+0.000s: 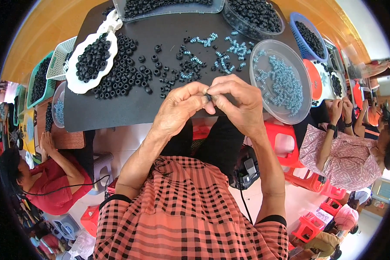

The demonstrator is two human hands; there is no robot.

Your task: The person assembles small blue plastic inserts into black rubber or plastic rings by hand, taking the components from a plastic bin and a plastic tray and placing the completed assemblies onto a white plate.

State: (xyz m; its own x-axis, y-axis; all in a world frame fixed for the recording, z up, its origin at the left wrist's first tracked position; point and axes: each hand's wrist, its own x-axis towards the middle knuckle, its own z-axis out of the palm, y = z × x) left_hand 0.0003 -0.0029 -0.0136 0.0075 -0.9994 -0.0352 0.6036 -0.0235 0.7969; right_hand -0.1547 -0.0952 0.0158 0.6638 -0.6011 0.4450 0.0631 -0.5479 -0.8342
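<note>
Over the near edge of the black table (130, 113), my left hand (181, 107) and my right hand (242, 100) meet fingertip to fingertip. Both are closed in a pinch on one small black part (209, 97), mostly covered by the fingers. Just beyond them lies a scatter of small black pieces (182, 71). Light blue metallic coils, like small springs (238, 48), are strewn farther right. Left of my hands spreads a heap of round black parts with holes (123, 78), beside a white scalloped dish (76, 86) piled with more of them.
A clear round lid (261, 89) of blue coils overhangs the table's right edge. At the back stand a clear tub (234, 27) and a clear rectangular box (169, 14) of black parts. Co-workers sit left (58, 184) and right (340, 158); red stools (278, 141) stand close by.
</note>
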